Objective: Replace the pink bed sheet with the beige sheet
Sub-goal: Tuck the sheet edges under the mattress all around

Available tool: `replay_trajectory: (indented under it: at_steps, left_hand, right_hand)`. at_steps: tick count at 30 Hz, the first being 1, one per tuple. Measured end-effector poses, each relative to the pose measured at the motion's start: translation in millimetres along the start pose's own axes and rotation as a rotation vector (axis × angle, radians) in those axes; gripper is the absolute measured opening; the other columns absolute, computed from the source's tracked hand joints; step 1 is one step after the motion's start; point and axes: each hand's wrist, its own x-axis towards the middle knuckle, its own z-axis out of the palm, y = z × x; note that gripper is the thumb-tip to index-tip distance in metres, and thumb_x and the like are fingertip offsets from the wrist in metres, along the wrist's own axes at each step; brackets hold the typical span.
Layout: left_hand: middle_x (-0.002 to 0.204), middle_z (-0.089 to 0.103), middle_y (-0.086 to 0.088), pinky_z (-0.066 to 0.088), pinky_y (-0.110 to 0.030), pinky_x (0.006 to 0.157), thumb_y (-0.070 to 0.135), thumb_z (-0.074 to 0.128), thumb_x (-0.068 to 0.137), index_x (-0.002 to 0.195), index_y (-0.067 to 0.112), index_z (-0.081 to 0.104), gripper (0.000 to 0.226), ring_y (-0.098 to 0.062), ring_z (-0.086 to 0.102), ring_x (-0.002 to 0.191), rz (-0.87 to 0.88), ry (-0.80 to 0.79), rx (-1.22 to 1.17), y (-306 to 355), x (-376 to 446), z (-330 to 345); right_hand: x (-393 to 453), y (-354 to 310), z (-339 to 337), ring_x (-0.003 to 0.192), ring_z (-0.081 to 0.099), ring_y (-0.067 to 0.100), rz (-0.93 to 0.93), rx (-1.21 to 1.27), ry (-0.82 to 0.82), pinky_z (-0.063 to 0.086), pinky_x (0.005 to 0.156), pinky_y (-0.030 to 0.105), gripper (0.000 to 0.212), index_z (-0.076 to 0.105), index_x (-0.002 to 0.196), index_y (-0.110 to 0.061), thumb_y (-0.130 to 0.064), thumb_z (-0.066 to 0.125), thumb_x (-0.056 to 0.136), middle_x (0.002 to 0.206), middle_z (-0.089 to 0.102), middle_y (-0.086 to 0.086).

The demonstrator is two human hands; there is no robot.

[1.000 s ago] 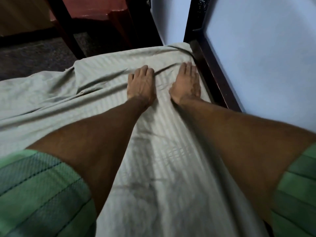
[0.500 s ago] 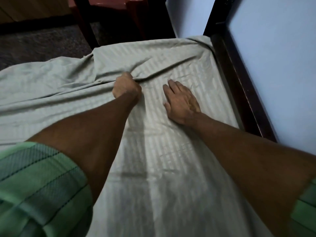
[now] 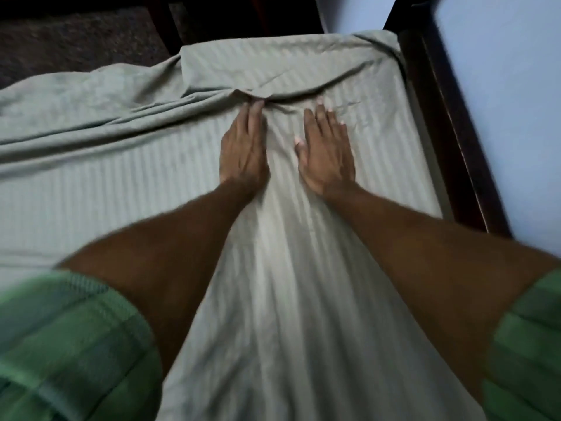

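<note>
The beige striped sheet point(image 3: 121, 183) covers the whole mattress in view. My left hand point(image 3: 244, 150) lies flat on it, fingers straight and together, their tips against a raised fold point(image 3: 291, 94) that runs across the far end. Palm down beside it, my right hand point(image 3: 326, 153) presses the sheet with its fingers slightly apart. Neither hand holds cloth. On the far left the sheet is bunched in long wrinkles point(image 3: 91, 117). No pink sheet is visible.
A dark wooden bed frame point(image 3: 440, 123) runs along the right side against a pale blue wall point(image 3: 501, 86). Dark carpet point(image 3: 76, 41) lies beyond the far left edge of the bed. Dark furniture legs point(image 3: 164, 28) stand at the far end.
My left hand was fisted on a fold half a second ago and now lies flat with straight fingers. Both hands have slid back toward me, and the fold has bunched up ahead of them.
</note>
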Motion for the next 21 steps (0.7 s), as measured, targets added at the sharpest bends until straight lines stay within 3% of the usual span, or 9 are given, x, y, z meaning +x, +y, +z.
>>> replay_trajectory:
  at_steps: [4, 7, 10, 17, 21]
  left_hand:
    - [0.165, 0.029, -0.010, 0.026, -0.045, 0.122, 0.031, 0.038, 0.106, 0.158, 0.014, 0.031, 0.054, -0.025, 0.026, 0.152, -0.072, 0.023, 0.060, -7, -105, 15]
    - [0.169, 0.020, -0.005, 0.019, -0.043, 0.125, 0.038, 0.028, 0.109, 0.159, 0.020, 0.027, 0.053, -0.022, 0.020, 0.155, -0.093, -0.034, 0.117, -6, -148, 16]
    - [0.166, 0.026, -0.004, 0.025, -0.045, 0.122, 0.034, 0.034, 0.107, 0.156, 0.021, 0.032, 0.050, -0.023, 0.026, 0.152, -0.107, -0.032, 0.113, -2, -160, 6]
    - [0.151, 0.043, -0.003, 0.035, -0.042, 0.110, 0.031, 0.048, 0.099, 0.138, 0.020, 0.048, 0.040, -0.024, 0.041, 0.139, -0.150, -0.076, 0.113, -4, -235, -19]
    - [0.160, 0.035, -0.003, 0.031, -0.045, 0.114, 0.034, 0.047, 0.102, 0.148, 0.022, 0.042, 0.047, -0.024, 0.034, 0.145, -0.189, -0.140, 0.132, -22, -333, -38]
  right_hand:
    - [-92, 24, 22, 0.158, 0.010, 0.024, -0.196, -0.142, -0.064, 0.011, 0.127, 0.048, 0.066, 0.019, 0.163, -0.021, -0.049, 0.029, 0.105, 0.171, 0.011, 0.004]
    - [-110, 34, 26, 0.158, 0.008, 0.025, -0.066, -0.232, -0.032, 0.010, 0.126, 0.053, 0.063, 0.017, 0.163, -0.021, -0.043, 0.031, 0.106, 0.171, 0.009, 0.003]
    - [-123, 1, 27, 0.156, 0.013, 0.030, 0.075, -0.167, -0.030, 0.010, 0.126, 0.052, 0.061, 0.022, 0.162, -0.015, -0.037, 0.032, 0.106, 0.170, 0.016, 0.011]
    - [-252, -74, 42, 0.152, 0.026, 0.028, -0.013, -0.052, -0.069, 0.017, 0.126, 0.045, 0.054, 0.035, 0.155, -0.013, -0.034, 0.034, 0.106, 0.165, 0.028, 0.014]
    - [-362, -95, 48, 0.157, 0.013, 0.029, -0.008, -0.068, -0.172, 0.016, 0.126, 0.047, 0.059, 0.027, 0.160, -0.012, -0.035, 0.035, 0.106, 0.169, 0.014, 0.015]
